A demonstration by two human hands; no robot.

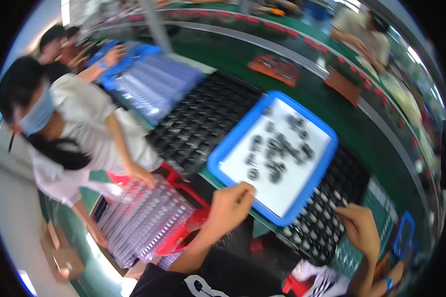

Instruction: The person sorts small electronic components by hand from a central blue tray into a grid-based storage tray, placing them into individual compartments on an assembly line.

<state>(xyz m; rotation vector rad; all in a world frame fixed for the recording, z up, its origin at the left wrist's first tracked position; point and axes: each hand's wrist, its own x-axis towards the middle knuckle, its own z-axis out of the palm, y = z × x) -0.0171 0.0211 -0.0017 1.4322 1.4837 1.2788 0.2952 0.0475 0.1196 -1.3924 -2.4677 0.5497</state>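
Note:
A blue-rimmed white tray [222, 146] lies tilted on the bench with several small dark parts [277, 151] scattered on it. My left hand [229, 207] sits at the tray's near edge, fingers curled and touching the rim; blur hides whether it grips anything. My right hand [359, 226] rests on a black grid tray [317, 232] of small parts just right of the blue tray, fingers bent over the cells.
A second black grid tray [203, 119] lies behind the blue one. Stacks of clear blister trays [143, 222] sit in a red bin at lower left, where a masked person [74, 123] reaches. A green conveyor [292, 94] carries orange fixtures; another person [362, 34] works beyond.

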